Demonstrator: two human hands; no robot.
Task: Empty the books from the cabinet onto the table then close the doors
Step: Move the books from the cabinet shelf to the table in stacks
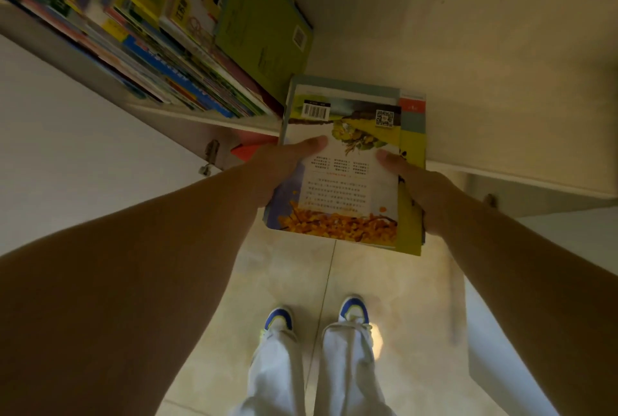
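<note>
A small stack of books [347,168] sits at the centre of the frame, gripped from both sides: the left hand [284,164] and right hand [421,191] each clamp an edge, thumbs on the top cover (barcode showing). It juts over the cabinet shelf [207,119] lip. Upper left, leaning books [187,47] crowd the shelf. Below lie pale floor tiles [284,265] and the person's shoes [279,318].

Home room, cabinet [207,121] w/ kids' books [187,57] (colourful), tiled floor [394,285]
</note>
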